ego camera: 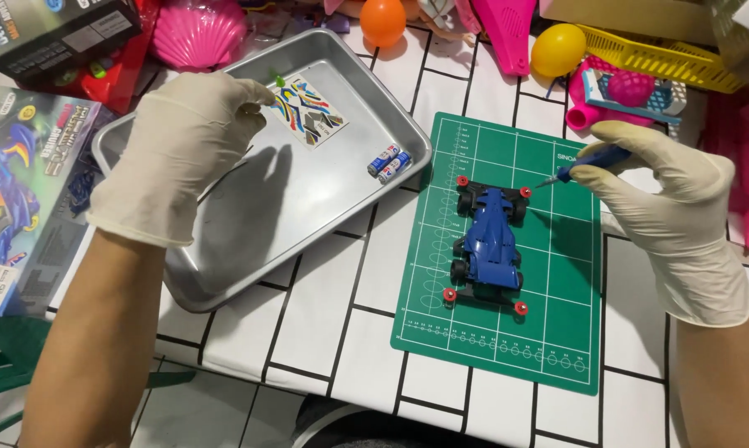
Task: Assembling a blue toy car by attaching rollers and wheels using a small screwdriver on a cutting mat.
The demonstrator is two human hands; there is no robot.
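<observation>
A blue toy race car [486, 245] with red rollers at its corners lies on a green cutting mat [557, 323]. My right hand [669, 207], in a cream glove, holds a small blue screwdriver [586, 163] just right of the car's far end, tip pointing toward it. My gloved left hand [179, 145] hovers over a metal tray [225, 274], pinching a tiny green part [280, 80] at its fingertips. In the tray lie a colourful sticker sheet [312, 112] and two small batteries [389, 161].
The toy car's printed box [21, 191] sits at the left. Along the back lie a pink shell-shaped toy [198, 31], an orange ball [383, 20], a yellow ball [557, 48], a yellow basket [665, 58] and pink plastic pieces. The tabletop has a white tile pattern.
</observation>
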